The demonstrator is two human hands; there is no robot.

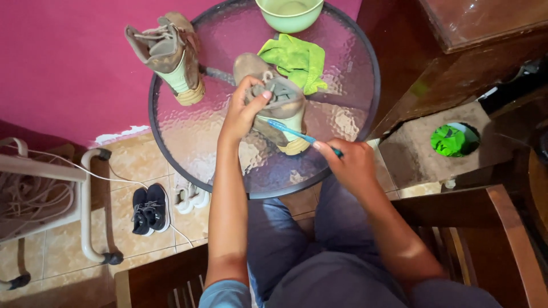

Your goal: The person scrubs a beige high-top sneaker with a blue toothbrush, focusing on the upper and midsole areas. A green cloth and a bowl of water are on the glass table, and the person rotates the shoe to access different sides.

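At the centre of the round glass table (188, 137), the left hand (244, 111) clamps a tan boot (279, 108) while the right hand (348, 162), closed on a blue toothbrush (291, 132), scrubs its pale sole; next move likely needs turning the boot.

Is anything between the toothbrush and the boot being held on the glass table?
Nothing visible does. The right hand holds the toothbrush with its head already against the side of the boot, which the left hand grips from the top. The green cloth lies behind the boot, out of the way.
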